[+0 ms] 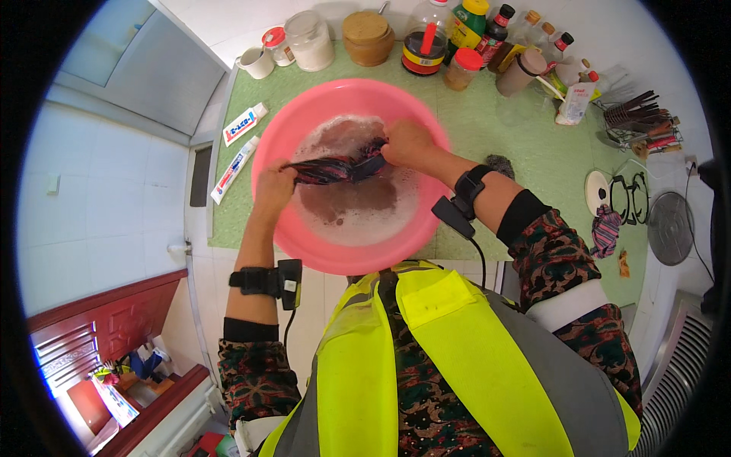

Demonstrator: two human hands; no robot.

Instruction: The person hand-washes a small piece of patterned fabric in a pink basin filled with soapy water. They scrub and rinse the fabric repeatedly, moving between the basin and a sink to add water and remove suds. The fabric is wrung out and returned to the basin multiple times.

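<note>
A wet, dark striped cloth (pixel 325 171) is stretched between my two hands over a pink plastic basin (pixel 348 260). My left hand (pixel 275 185) grips its left end near the basin's left wall. On the other end, my right hand (pixel 408 143) is closed around a bunched part, above the basin's right side. Cloudy brownish water with white suds (pixel 354 205) lies in the basin below the cloth. Whether the cloth's lower folds touch the water, I cannot tell. Both forearms wear black straps with small devices and cables.
Two toothpaste tubes (pixel 244 124) lie left of the basin on the green countertop (pixel 474 131). Jars and sauce bottles (pixel 494 37) line the back wall. A dark scouring pad (pixel 500 166) is near my right forearm. Farther right are a striped cloth (pixel 606 231) and a cutlery rack (pixel 639 123).
</note>
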